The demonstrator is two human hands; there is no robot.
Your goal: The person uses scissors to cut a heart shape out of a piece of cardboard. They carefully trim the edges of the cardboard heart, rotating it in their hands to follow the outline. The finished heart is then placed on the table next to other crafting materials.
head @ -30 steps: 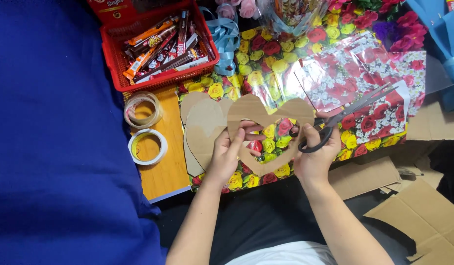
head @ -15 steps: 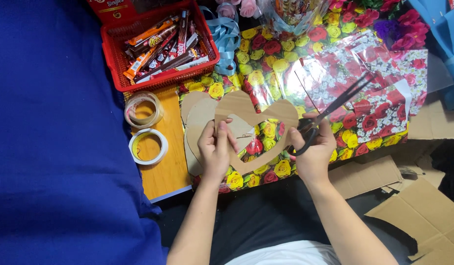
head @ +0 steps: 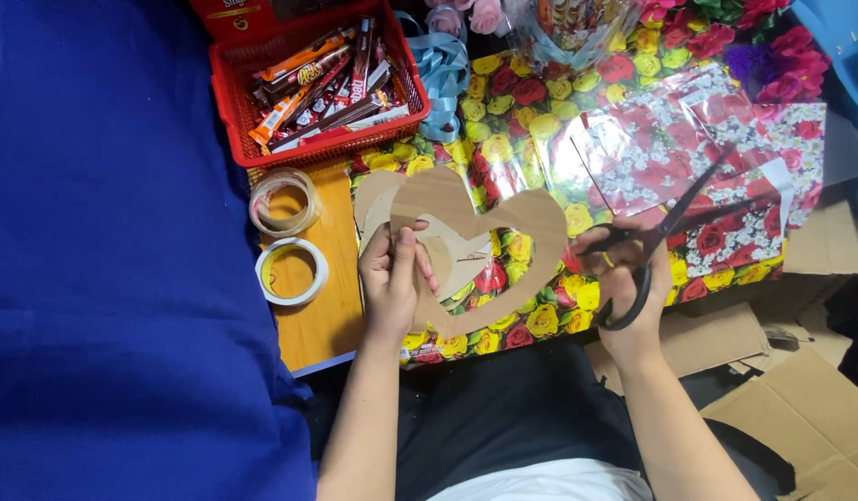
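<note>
Item: brown cardboard heart-shaped frame (head: 503, 232), over rose-print wrapping paper (head: 540, 139) on table.
Left hand (head: 392, 278): grasping frame's left lobe, thumb on top.
Right hand (head: 624, 278): clenched through black scissors (head: 665, 232) right of frame, blades open, clear of cardboard.
Progress, judged: outline and centre cut out; loose cardboard offcuts (head: 378, 199) behind frame; only trimming seems left.
Left of frame: two tape rolls (head: 288, 243).

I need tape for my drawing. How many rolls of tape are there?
2. A clear tape roll lies on the wooden tabletop below the red plastic basket; a white-rimmed tape roll lies just below it. More could be hidden under the flowered paper.
</note>
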